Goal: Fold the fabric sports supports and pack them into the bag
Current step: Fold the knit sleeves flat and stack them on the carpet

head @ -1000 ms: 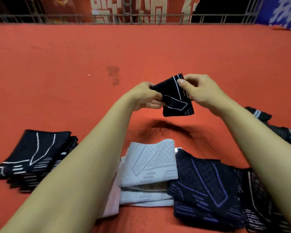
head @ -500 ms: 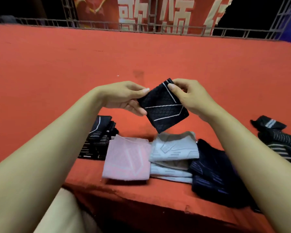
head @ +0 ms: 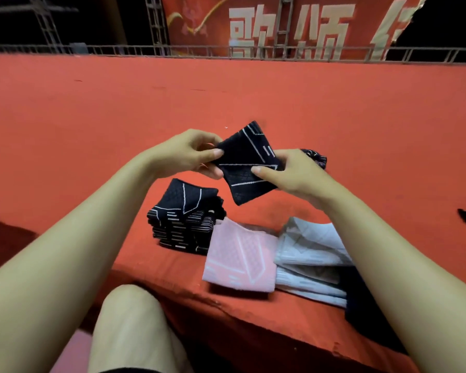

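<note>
Above the black stack (head: 185,216), both hands, left (head: 184,153) and right (head: 293,173), pinch a folded black support (head: 249,164); squaring its edges first should help it land flush.

A red-carpeted platform (head: 334,103) runs to a metal railing (head: 307,53) below a red banner (head: 253,22).

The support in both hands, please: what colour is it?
Black support with white lines, head view.

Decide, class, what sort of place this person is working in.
Probably an event stage: a wide red-carpeted platform, a red banner with large characters behind, and metal truss and railing along the back.
</note>
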The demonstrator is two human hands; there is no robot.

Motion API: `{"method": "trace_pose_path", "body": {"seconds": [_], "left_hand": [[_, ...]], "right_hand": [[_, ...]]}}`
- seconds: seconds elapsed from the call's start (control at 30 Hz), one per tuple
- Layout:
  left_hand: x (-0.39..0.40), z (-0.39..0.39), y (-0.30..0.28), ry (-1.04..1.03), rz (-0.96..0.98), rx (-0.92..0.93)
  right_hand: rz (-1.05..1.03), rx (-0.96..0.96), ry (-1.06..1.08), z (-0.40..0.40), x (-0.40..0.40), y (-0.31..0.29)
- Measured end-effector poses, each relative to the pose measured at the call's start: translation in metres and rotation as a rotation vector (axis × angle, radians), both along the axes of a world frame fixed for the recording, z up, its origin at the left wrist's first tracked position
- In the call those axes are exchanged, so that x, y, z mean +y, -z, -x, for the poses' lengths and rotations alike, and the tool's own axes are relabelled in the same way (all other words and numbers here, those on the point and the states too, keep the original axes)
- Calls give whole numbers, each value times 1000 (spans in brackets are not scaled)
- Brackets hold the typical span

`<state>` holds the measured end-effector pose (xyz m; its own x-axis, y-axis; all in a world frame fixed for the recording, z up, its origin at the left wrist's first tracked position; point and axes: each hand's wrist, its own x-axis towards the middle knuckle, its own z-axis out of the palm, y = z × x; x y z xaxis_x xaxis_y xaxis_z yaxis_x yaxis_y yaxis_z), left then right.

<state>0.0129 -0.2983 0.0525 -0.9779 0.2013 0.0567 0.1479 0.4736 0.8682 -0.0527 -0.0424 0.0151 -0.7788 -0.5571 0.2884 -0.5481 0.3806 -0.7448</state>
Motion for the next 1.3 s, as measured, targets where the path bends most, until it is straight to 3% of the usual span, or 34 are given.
{"method": "trace_pose_path", "body": {"seconds": [0.2, 0.3, 0.5, 0.63, 0.7, 0.83, 1.03, 1.2, 1.3], "left_hand": [[-45, -12, 11, -98, -46, 29], [-64, -13, 14, -206, 73, 97], [-88, -16, 28, -352, 174, 205], [-99, -21, 52, -380, 223, 176], [-103, -22, 65, -374, 217, 145], [-112, -25, 86, -339, 168, 97], [-104, -25, 84, -352, 90, 113], [-106, -21, 79, -381, 51, 134], [-108, -21, 78, -348, 140, 97]], "right_hand": [[-52, 191, -5, -15, -29, -5], [-27, 308, -13, -19, -46, -11], [-55, 777, -46, -26, -81, -4], [-132, 933, -81, -26, -99, 12], [-152, 913, -101, -27, -103, 18], [-292, 614, -194, -34, -100, 25], [-377, 385, -192, -23, -100, 37], [-316, 455, -170, -19, -96, 34], [-375, 463, -231, -17, -97, 42]]}}
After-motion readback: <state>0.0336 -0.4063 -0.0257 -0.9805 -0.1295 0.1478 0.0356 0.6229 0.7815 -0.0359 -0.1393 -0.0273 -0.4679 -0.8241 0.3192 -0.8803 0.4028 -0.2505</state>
